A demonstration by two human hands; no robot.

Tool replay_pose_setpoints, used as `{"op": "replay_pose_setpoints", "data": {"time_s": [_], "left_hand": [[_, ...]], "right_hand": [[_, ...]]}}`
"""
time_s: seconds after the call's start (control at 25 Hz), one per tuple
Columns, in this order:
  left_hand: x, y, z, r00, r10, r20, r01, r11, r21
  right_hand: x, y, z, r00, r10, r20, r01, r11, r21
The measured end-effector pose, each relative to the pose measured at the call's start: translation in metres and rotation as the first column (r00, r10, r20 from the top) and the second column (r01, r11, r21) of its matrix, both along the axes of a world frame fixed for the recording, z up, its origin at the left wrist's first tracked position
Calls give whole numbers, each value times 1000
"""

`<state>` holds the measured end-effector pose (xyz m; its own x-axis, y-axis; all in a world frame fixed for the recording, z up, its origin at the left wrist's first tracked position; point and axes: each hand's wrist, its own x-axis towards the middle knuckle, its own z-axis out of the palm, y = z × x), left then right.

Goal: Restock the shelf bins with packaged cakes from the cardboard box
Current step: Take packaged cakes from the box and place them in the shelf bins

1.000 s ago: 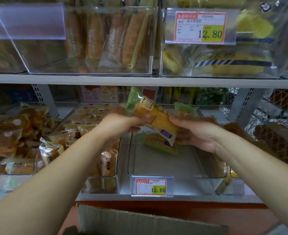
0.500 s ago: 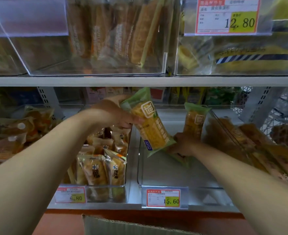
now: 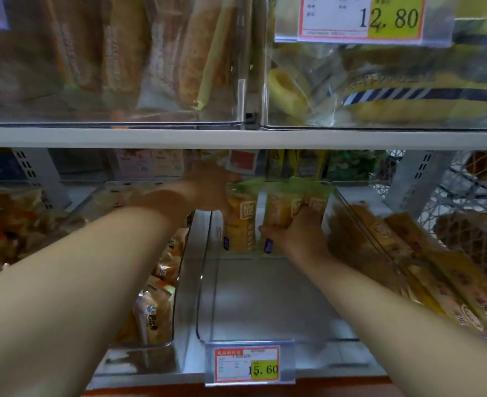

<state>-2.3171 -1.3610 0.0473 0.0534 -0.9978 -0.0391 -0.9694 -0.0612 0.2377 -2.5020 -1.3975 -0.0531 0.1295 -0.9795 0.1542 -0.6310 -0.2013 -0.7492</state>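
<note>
A clear plastic bin [image 3: 207, 325] sits in the middle of the lower shelf, tagged 15.60 [image 3: 248, 363]. At its back stand packaged cakes in green-topped wrappers. My left hand [image 3: 207, 190] grips the top of the left cake [image 3: 240, 222], which stands upright. My right hand [image 3: 296, 233] holds the two cakes beside it [image 3: 282, 207] from the front, pressing them against the bin's back. The front of the bin holds nothing. The cardboard box is out of view.
A bin of small wrapped cakes [image 3: 156, 308] stands to the left, and a bin of long wrapped cakes [image 3: 437, 276] to the right. The upper shelf board [image 3: 236, 137] hangs just above my hands, carrying bins of bread sticks [image 3: 190, 53] and yellow rolls [image 3: 408, 101].
Both hands have reached deeper into the bin. The left hand's cake went from tilted in the air to upright at the back. The camera moved closer, and the box left the view.
</note>
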Motion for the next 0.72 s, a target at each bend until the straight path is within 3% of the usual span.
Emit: {"op": "replay_pose_setpoints", "data": {"time_s": [0.08,0.16,0.28,0.4,0.48,0.64,0.72], "left_hand": [[2,-15,-11,990,5,144,-5,1000,-4],[4,-24,-16,981,-3,192,12,999,-44],[3,-24,-22,991,-41,131,52,995,-84],[8,-28,-31,999,-26,39,30,994,-108],[13,-33,-33,998,10,55,-4,995,-105],[8,-29,-33,997,19,69,-10,992,-124],[7,-30,-35,997,6,81,5,992,-123]], "right_hand": [[5,-5,-11,999,6,-45,-6,1000,11],[4,-9,-15,997,45,-63,-43,999,30],[3,-17,-21,990,87,-113,-87,996,7],[3,-16,-15,983,2,-182,-9,999,-40],[1,-13,-8,978,-27,-205,15,998,-57],[1,-10,2,917,5,-400,-17,1000,-26],[1,-10,1,915,14,-404,-22,1000,-16]]}}
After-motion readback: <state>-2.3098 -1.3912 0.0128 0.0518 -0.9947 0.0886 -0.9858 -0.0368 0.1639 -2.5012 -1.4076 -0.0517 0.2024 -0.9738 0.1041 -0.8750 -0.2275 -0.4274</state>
